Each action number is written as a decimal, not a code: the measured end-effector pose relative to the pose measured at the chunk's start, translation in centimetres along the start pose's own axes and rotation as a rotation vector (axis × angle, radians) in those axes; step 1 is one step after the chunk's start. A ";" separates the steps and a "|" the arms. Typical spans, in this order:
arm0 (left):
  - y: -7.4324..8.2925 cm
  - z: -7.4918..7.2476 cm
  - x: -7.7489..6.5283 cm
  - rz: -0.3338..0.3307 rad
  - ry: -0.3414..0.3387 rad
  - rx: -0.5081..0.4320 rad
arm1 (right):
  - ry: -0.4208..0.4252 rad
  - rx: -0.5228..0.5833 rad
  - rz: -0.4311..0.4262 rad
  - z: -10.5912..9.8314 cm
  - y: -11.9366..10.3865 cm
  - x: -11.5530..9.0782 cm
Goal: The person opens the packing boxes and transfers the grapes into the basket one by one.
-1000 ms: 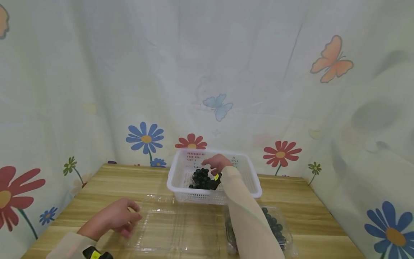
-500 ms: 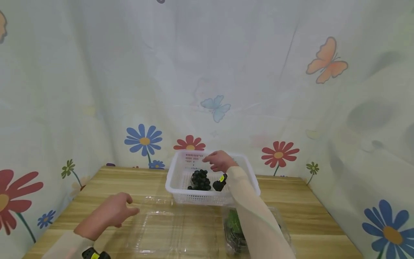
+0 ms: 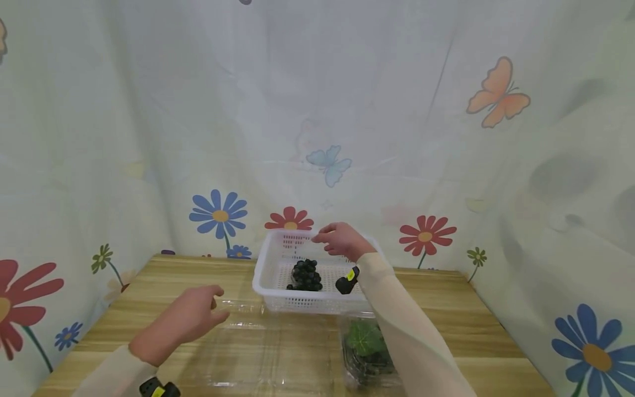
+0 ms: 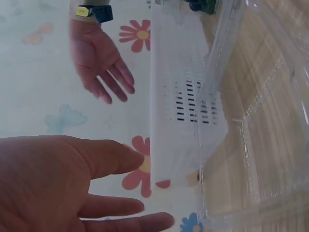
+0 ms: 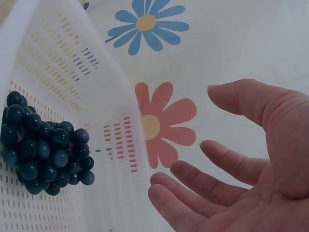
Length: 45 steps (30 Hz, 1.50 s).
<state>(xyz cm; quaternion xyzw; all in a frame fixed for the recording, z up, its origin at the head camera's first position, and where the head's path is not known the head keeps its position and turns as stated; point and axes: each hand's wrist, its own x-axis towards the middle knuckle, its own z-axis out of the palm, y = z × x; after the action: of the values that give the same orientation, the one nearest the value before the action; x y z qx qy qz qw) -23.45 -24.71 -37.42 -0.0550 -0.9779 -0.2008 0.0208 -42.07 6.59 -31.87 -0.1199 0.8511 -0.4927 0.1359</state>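
Observation:
A bunch of dark grapes [image 3: 305, 275] lies in the white slotted plastic basket [image 3: 317, 304]. Above the basket's right part is my right hand [image 3: 342, 241], holding nothing. In the right wrist view its fingers are spread and loosely bent, apart from the grapes [image 5: 46, 152]. My left hand [image 3: 190, 315] hovers at the left edge of an open clear plastic clamshell box [image 3: 270, 353], thumb and fingers apart and the palm bare. A second clear box [image 3: 364, 364], with a green leaf [image 3: 364, 337] over dark contents, sits to the right, partly hidden by my right sleeve.
The wooden table [image 3: 466, 325] carries everything, with the basket at its back edge. A pale curtain [image 3: 238, 110] printed with flowers and butterflies hangs close behind and at both sides. Dark cameras [image 3: 347, 281] are strapped to both wrists.
My right hand has risen away from the grapes, up and to the right. The grapes stay in the basket. My left hand has lifted slightly. The sleeve's shift uncovers the green leaf.

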 end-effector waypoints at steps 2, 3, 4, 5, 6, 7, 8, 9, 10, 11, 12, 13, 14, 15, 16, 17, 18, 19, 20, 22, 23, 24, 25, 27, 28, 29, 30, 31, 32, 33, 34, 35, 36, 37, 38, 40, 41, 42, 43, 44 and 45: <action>0.4 0.2 0.1 0.023 0.014 -0.037 | 0.006 -0.012 -0.005 -0.2 -0.1 -0.4; 0.6 0.4 0.2 0.034 0.016 -0.059 | 0.010 -0.013 -0.007 -0.4 -0.2 -0.6; 0.8 0.5 0.3 0.045 0.014 -0.083 | 0.012 -0.013 -0.011 -0.5 -0.3 -0.9; 1.0 0.7 0.3 0.054 0.011 -0.108 | 0.014 -0.013 -0.018 -0.6 -0.3 -1.1; 1.1 0.8 0.3 0.063 0.005 -0.134 | 0.014 -0.009 -0.024 -0.8 -0.3 -1.3; 1.3 1.0 0.4 0.071 0.000 -0.158 | 0.014 -0.002 -0.031 -0.9 -0.3 -1.6; 1.4 1.1 0.4 0.076 -0.007 -0.182 | 0.014 0.004 -0.040 -1.0 -0.3 -1.9; 1.6 1.2 0.5 0.077 -0.013 -0.205 | 0.013 0.007 -0.049 -1.1 -0.3 -2.2; 1.8 1.3 0.5 0.077 -0.017 -0.225 | 0.010 0.012 -0.063 -1.2 -0.2 -2.5; 1.9 1.5 0.5 0.076 -0.018 -0.241 | 0.008 0.020 -0.077 -1.3 -0.2 -2.8; 2.1 1.6 0.6 0.075 -0.019 -0.257 | 0.007 0.027 -0.088 -1.4 -0.2 -3.1; 2.3 1.7 0.6 0.074 -0.017 -0.270 | 0.009 0.026 -0.101 -1.5 -0.2 -3.5; 2.5 1.8 0.6 0.071 -0.017 -0.285 | 0.011 0.028 -0.111 -1.6 -0.2 -3.8; 2.7 1.9 0.7 0.061 -0.015 -0.302 | 0.014 0.028 -0.123 -1.7 -0.2 -4.1; 2.9 2.0 0.7 0.055 -0.009 -0.313 | 0.019 0.026 -0.132 -1.8 -0.2 -4.4; 3.1 2.1 0.7 0.054 -0.003 -0.324 | 0.025 0.026 -0.137 -1.8 -0.2 -4.6; 3.3 2.2 0.7 0.046 0.004 -0.335 | 0.032 0.025 -0.140 -1.9 -0.2 -4.9; 3.5 2.3 0.7 0.041 0.013 -0.343 | 0.040 0.025 -0.141 -1.9 -0.2 -5.1; 3.7 2.5 0.7 0.036 0.020 -0.354 | 0.046 0.028 -0.143 -2.0 -0.2 -5.3; 4.1 2.7 0.7 0.043 0.037 -0.367 | 0.058 0.021 -0.148 -2.0 -0.2 -5.7; 4.4 2.7 0.7 0.048 0.043 -0.377 | 0.063 0.019 -0.153 -2.0 -0.2 -5.9; 4.6 2.8 0.7 0.048 0.050 -0.391 | 0.069 0.015 -0.156 -2.1 -0.1 -6.1; 4.7 2.9 0.7 0.055 0.055 -0.403 | 0.071 0.010 -0.159 -2.1 -0.1 -6.2; 5.0 3.1 0.8 0.067 0.063 -0.430 | 0.073 -0.004 -0.167 -2.2 0.0 -6.6; 5.2 3.1 0.8 0.065 0.064 -0.444 | 0.074 -0.012 -0.173 -2.2 0.0 -6.7; 5.3 3.2 0.8 0.064 0.063 -0.458 | 0.073 -0.022 -0.175 -2.3 0.1 -6.9; 5.3 3.3 0.9 0.060 0.061 -0.471 | 0.070 -0.035 -0.177 -2.3 0.1 -7.1; 5.4 3.3 0.9 0.057 0.058 -0.480 | 0.067 -0.048 -0.182 -2.3 0.1 -7.3; 5.5 3.4 0.9 0.054 0.056 -0.490 | 0.064 -0.059 -0.188 -2.3 0.2 -7.5; 5.5 3.4 1.0 0.050 0.052 -0.498 | 0.062 -0.071 -0.195 -2.3 0.2 -7.7; 5.6 3.5 1.0 0.045 0.050 -0.506 | 0.061 -0.080 -0.204 -2.3 0.3 -8.0; 5.6 3.5 1.0 0.041 0.049 -0.516 | 0.061 -0.086 -0.207 -2.3 0.3 -8.2; 5.7 3.6 1.0 0.040 0.050 -0.527 | 0.059 -0.086 -0.214 -2.3 0.3 -8.5; 5.8 3.7 1.0 0.042 0.052 -0.535 | 0.061 -0.086 -0.220 -2.2 0.4 -8.7; 5.9 3.8 1.1 0.045 0.054 -0.544 | 0.062 -0.086 -0.226 -2.2 0.4 -8.9; 6.1 4.0 1.2 0.050 0.057 -0.561 | 0.066 -0.089 -0.238 -2.3 0.6 -9.3; 6.2 4.1 1.2 0.058 0.060 -0.569 | 0.068 -0.090 -0.242 -2.3 0.7 -9.5; 6.3 4.2 1.3 0.064 0.063 -0.573 | 0.068 -0.092 -0.252 -2.3 0.8 -9.7; 6.4 4.4 1.4 0.068 0.066 -0.577 | 0.069 -0.095 -0.260 -2.3 1.0 -9.9; 6.5 4.5 1.4 0.071 0.065 -0.584 | 0.069 -0.100 -0.269 -2.3 1.1 -10.1; 6.6 4.7 1.5 0.074 0.063 -0.590 | 0.069 -0.103 -0.278 -2.3 1.2 -10.4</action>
<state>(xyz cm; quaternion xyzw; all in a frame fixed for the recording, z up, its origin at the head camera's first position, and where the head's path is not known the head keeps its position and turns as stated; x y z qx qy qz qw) -24.28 -16.65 -39.06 -0.0882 -0.8735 -0.4770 0.0418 -33.27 12.52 -30.63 -0.2263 0.8547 -0.4662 0.0307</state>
